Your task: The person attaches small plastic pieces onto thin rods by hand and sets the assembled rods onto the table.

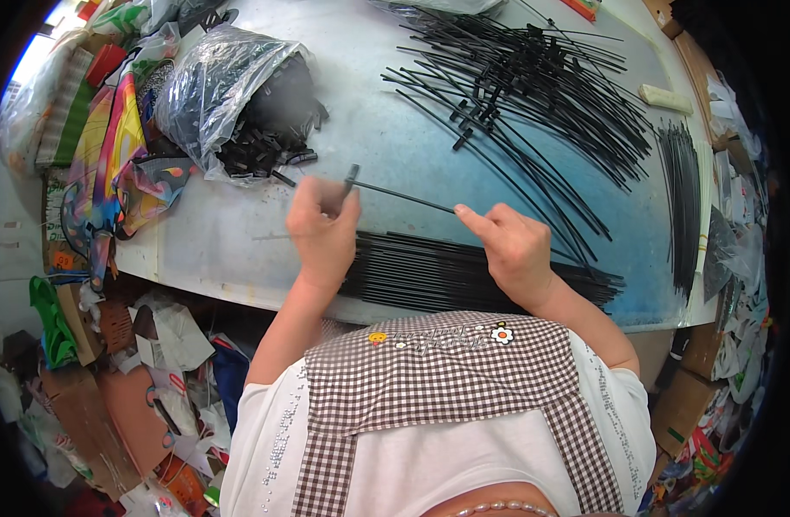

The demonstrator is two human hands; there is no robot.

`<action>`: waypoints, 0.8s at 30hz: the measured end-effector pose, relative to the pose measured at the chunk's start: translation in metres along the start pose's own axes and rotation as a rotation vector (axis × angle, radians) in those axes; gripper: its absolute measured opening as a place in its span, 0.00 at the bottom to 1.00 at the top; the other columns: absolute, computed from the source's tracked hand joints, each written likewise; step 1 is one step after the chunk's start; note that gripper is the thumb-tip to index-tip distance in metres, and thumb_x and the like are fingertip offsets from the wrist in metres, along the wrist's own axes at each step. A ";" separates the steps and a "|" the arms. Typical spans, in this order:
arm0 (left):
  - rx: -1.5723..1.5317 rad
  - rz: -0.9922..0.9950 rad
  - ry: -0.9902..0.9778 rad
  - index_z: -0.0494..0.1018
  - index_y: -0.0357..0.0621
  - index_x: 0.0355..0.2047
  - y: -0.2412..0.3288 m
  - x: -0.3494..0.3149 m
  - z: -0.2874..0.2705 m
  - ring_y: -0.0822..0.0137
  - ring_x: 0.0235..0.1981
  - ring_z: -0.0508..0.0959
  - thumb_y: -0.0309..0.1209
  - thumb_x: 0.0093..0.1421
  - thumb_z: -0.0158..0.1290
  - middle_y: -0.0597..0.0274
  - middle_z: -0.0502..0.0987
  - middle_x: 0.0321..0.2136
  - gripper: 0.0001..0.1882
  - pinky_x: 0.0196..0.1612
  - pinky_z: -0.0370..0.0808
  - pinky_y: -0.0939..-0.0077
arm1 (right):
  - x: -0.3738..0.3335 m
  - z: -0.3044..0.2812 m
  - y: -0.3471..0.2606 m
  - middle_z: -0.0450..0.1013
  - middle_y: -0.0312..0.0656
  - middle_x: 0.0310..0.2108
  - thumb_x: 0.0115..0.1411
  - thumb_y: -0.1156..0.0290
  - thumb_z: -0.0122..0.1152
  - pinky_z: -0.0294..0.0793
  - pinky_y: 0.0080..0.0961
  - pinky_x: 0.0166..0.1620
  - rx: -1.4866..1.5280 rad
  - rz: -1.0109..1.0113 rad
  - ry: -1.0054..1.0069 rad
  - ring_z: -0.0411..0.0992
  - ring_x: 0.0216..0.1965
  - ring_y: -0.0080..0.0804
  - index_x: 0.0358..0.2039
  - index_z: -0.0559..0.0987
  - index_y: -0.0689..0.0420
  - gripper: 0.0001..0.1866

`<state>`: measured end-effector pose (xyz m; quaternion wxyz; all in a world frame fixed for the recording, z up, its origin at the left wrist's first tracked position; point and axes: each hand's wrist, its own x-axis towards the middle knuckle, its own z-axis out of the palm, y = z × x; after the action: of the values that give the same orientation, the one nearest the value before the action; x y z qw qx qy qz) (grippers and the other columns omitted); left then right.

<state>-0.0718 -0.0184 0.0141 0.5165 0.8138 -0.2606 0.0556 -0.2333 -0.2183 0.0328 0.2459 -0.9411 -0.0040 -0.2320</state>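
Note:
A thin black rod (403, 196) stretches between my hands above the table. My left hand (321, 228) is closed around a small dark plastic fitting (352, 175) at the rod's left end; the fingers are slightly blurred. The rod's other end is pinched by my right hand (514, 250), its index finger lying along it. Below both hands, near the table's front edge, lies a row of plain black rods (429, 274). An open clear plastic bag (201, 90) spills small black fittings (252, 146) just beyond my left hand.
Rods with black fittings on them are heaped (541, 77) at the far right. Another bundle of thin rods (681, 198) lies along the right edge, near a pale block (666, 99). Colourful fabric (123, 155) hangs at the table's left; boxes and scraps (110, 414) crowd the floor.

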 end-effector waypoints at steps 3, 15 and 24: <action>-0.070 0.093 -0.134 0.72 0.40 0.28 0.031 -0.020 0.024 0.63 0.20 0.74 0.21 0.53 0.62 0.60 0.74 0.24 0.08 0.27 0.73 0.68 | 0.007 0.010 0.001 0.74 0.43 0.24 0.59 0.82 0.61 0.71 0.33 0.23 0.265 0.066 0.023 0.74 0.22 0.44 0.48 0.79 0.55 0.16; 0.546 0.232 -0.020 0.72 0.40 0.44 -0.061 0.052 -0.031 0.50 0.40 0.75 0.20 0.53 0.60 0.51 0.73 0.42 0.17 0.42 0.74 0.59 | -0.001 -0.036 0.033 0.74 0.39 0.34 0.54 0.75 0.68 0.67 0.35 0.45 -0.064 0.161 -0.297 0.73 0.38 0.40 0.32 0.73 0.56 0.10; 0.404 0.001 -0.104 0.73 0.40 0.37 -0.070 0.054 -0.034 0.62 0.32 0.75 0.20 0.57 0.59 0.59 0.74 0.33 0.08 0.37 0.73 0.70 | -0.017 -0.027 0.031 0.70 0.41 0.29 0.54 0.77 0.67 0.69 0.37 0.38 0.058 0.120 -0.420 0.71 0.32 0.43 0.31 0.73 0.58 0.09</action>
<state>0.0140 0.0145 -0.0076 0.3285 0.9025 -0.2709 0.0649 -0.2559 -0.2565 0.0316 0.2801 -0.9598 -0.0059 -0.0159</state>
